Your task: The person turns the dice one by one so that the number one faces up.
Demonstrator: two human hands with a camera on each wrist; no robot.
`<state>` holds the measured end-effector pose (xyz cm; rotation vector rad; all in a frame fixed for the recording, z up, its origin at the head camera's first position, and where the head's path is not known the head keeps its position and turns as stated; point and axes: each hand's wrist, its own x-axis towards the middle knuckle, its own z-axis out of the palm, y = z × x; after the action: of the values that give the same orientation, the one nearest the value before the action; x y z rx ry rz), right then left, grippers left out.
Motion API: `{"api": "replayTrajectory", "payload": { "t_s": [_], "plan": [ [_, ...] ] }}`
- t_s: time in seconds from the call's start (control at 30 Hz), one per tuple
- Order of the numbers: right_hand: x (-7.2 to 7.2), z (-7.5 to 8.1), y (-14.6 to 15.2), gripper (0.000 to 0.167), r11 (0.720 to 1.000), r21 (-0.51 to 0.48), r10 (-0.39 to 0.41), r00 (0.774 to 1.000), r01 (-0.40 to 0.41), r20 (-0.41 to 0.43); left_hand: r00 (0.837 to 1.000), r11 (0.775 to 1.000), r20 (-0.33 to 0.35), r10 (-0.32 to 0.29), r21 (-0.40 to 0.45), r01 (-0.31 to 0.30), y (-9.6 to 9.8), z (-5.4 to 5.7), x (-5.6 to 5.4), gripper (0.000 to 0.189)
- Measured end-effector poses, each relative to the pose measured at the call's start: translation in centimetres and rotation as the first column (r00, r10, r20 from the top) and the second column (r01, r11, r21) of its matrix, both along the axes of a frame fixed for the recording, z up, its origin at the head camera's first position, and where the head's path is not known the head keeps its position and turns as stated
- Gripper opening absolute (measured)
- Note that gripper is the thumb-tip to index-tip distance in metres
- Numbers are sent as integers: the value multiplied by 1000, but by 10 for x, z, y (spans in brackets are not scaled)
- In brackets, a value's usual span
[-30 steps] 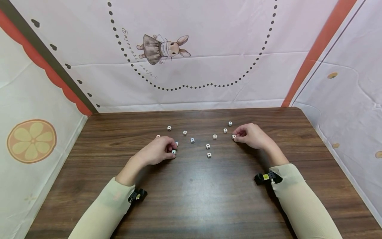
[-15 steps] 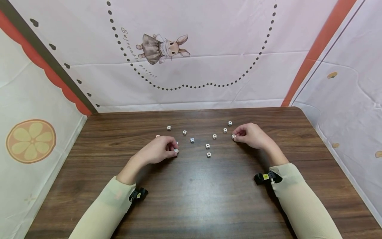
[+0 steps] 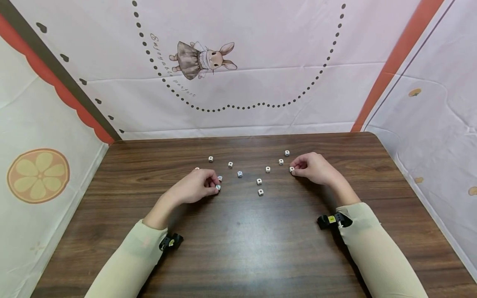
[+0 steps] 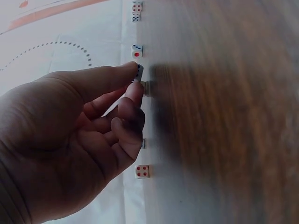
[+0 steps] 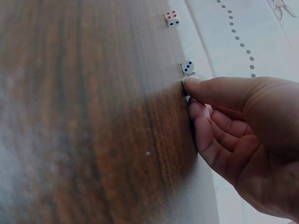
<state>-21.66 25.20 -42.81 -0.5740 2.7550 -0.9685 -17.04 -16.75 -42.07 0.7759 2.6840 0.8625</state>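
My left hand pinches a small white die between thumb and fingertips, left of the table's middle. In the left wrist view that die shows dark pips, and the fingertips cover much of it. Just behind it lies another die, close to the fingers. Over on the right, my right hand holds a die by thumb and fingertips at the tabletop. The right wrist view shows only a thin, dark edge of this die beside the thumb.
Several more white dice are spread across the brown wooden table: one die at the back left, one die near the middle, one die at the back right. Another die is partly hidden behind the left hand. Patterned cloth surrounds the table.
The die in my left hand moves slightly right, then back left, and its visible face differs from a second ago. My right hand and the other dice stay in place.
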Motion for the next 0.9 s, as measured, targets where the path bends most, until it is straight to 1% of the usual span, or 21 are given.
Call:
{"api": "replayTrajectory", "payload": {
  "t_s": [0.27,0.5,0.77,0.9],
  "plan": [
    [-1,0,-1,12,1000,6,-1,1000,1,5,1000,1000,8,0,-20,0,-3,-3,0,12],
    [-1,-1,0,13,1000,16,-2,1000,2,8,1000,999,19,5,-36,-5,-3,-4,1,13],
    [1,1,-1,12,1000,24,-8,1000,7,13,1000,1000,-5,-7,-12,7,-3,-5,0,17],
    [1,3,-1,12,1000,20,-9,1000,8,13,1000,1000,-24,-19,-12,18,-2,-3,-2,19]
  ]
}}
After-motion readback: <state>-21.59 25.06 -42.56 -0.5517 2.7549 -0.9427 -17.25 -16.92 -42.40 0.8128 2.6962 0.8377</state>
